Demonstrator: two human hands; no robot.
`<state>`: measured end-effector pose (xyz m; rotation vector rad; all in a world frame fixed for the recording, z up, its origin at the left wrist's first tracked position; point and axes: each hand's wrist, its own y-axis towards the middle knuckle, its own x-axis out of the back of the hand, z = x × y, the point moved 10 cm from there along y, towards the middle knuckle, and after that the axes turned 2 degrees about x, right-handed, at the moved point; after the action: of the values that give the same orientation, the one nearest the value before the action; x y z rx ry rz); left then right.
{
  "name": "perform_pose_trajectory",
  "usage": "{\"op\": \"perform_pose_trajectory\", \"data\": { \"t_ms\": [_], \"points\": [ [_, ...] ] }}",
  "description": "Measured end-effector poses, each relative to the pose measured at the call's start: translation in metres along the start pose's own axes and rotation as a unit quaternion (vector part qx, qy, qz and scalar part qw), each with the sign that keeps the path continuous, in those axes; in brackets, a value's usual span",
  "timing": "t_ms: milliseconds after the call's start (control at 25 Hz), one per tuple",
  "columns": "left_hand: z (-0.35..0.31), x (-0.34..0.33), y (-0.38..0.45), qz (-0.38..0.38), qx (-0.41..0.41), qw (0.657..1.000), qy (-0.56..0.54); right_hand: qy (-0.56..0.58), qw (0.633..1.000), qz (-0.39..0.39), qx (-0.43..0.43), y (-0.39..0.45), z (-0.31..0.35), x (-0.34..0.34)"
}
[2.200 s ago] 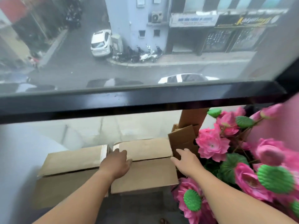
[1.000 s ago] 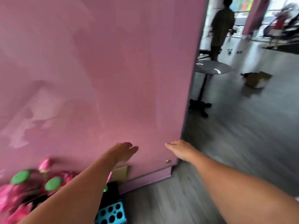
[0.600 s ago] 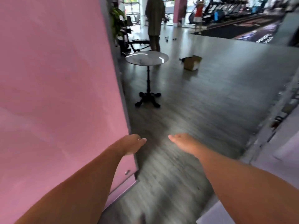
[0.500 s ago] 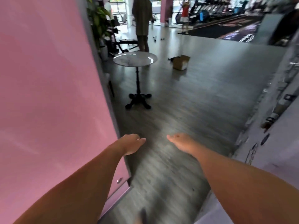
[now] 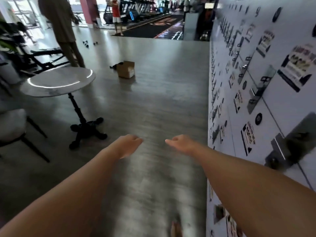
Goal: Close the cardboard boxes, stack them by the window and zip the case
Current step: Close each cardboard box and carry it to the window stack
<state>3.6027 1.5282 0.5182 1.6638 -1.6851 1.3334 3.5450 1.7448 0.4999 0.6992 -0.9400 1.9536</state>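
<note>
The cardboard box sits on the floor well ahead, beyond the desk; left hand slightly nearer than right hand, both loosely curled, empty.

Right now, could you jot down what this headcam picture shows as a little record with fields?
Place: large indoor hall with grey floor
Left hand: held out over the floor, holding nothing
Right hand: held out over the floor, holding nothing
Cardboard box: on the floor far ahead, top flaps open
Dark item beside box: too blurred to identify
Round table: to the left, on a black pedestal foot
Chair: lower left, partly in view
Right side: white locker wall with handles and stickers
Other people: one standing behind the table, another farther back
</note>
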Motion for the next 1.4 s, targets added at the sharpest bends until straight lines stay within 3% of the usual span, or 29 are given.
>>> {"op": "perform_pose_trajectory", "data": {
  "t_ms": [640, 1040, 1400],
  "points": [
    [-0.083, 0.151, 0.478, -0.01, 0.02, 1.0, 0.002, 0.007, 0.998, -0.014, 0.055, 0.454, 0.02, 0.23],
    [-0.133, 0.262, 0.785, -0.016, -0.064, 0.997, 0.037, -0.047, 0.998, -0.026, 0.017, 0.734, 0.038, 0.363],
    [-0.182, 0.34, 1.053, -0.027, -0.023, 0.999, 0.012, -0.031, 0.999, -0.01, 0.035, 1.009, 0.038, 0.481]
  ]
}}
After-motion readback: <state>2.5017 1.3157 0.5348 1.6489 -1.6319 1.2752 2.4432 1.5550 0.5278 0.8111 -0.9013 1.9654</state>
